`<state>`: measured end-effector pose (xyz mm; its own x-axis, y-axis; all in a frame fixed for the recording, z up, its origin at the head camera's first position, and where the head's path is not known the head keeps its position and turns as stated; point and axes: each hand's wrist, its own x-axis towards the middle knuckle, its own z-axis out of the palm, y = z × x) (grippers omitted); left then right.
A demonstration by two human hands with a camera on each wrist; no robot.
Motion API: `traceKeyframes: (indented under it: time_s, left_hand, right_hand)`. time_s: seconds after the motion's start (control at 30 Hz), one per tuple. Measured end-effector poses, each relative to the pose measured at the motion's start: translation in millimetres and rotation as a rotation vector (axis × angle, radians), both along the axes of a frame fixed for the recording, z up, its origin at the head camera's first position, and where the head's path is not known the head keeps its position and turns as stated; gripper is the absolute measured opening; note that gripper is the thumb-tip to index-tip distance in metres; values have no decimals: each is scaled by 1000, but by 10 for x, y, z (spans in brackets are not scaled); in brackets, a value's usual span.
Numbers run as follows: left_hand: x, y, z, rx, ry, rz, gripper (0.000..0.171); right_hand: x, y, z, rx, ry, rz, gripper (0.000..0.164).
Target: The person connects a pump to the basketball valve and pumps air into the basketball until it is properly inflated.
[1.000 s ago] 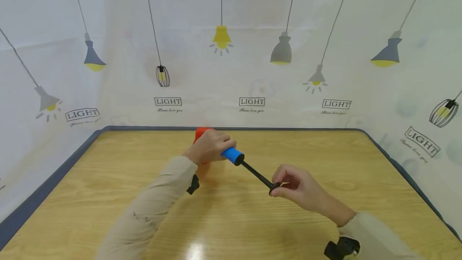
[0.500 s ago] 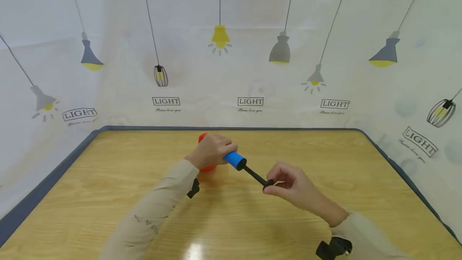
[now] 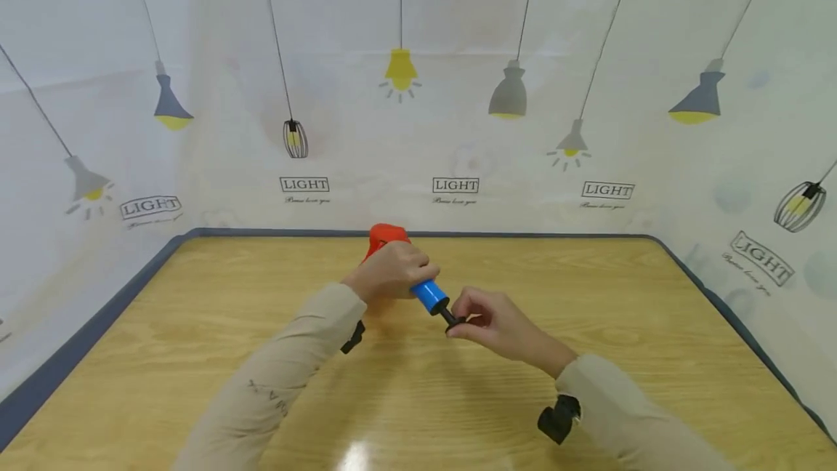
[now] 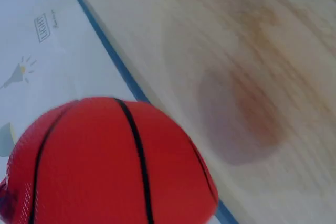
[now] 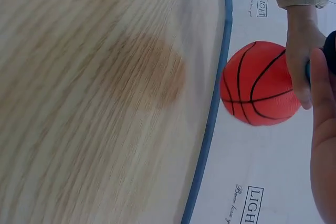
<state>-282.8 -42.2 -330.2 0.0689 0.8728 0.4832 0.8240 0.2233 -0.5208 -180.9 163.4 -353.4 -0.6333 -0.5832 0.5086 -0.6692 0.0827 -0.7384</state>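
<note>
Plunger handle [image 3: 455,325] pinched close to the blue hand-pump barrel [image 3: 429,296]

Nearest, the right hand [image 3: 495,323] pinches the handle between thumb and fingers, its grip nearly closed; pressing squarely along the rod [image 3: 447,314] should spare it bending. The left hand [image 3: 396,269] curls its grip round the barrel and should brace it against the push. Beyond, the red basketball [image 3: 387,233] is up off the bench [image 3: 418,413]; any join to the barrel is hidden.
</note>
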Motion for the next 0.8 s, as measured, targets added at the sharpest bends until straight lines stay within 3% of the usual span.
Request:
traceKeyframes:
  time_s: [0.1,0.2,0.37,0.43,0.57,0.7,0.8]
  left_hand:
    - [-15,19,-27,2,-39,-23,22]
    - [-49,-8,-25,33,-77,-27,21]
    - [-89,-107,28,68,-66,-13,28]
    - [-80,-98,55,67,-78,-23,27]
    - [-48,3,75,70,-110,-65,23]
    - [-18,72,38,105,-86,-104,23]
    - [-3,83,4,137,-79,-123,22]
  right_hand:
    - [17,-27,3,-22,-12,-47,13]
    - [148,41,60,-59,-56,-50,12]
    - [463,271,152,-142,-160,66,11]
    - [513,325,172,-157,-167,104,11]
    - [378,243,194,-144,-108,111,11]
    - [141,48,156,-147,-47,93,10]
    - [66,-28,117,-180,-36,46,10]
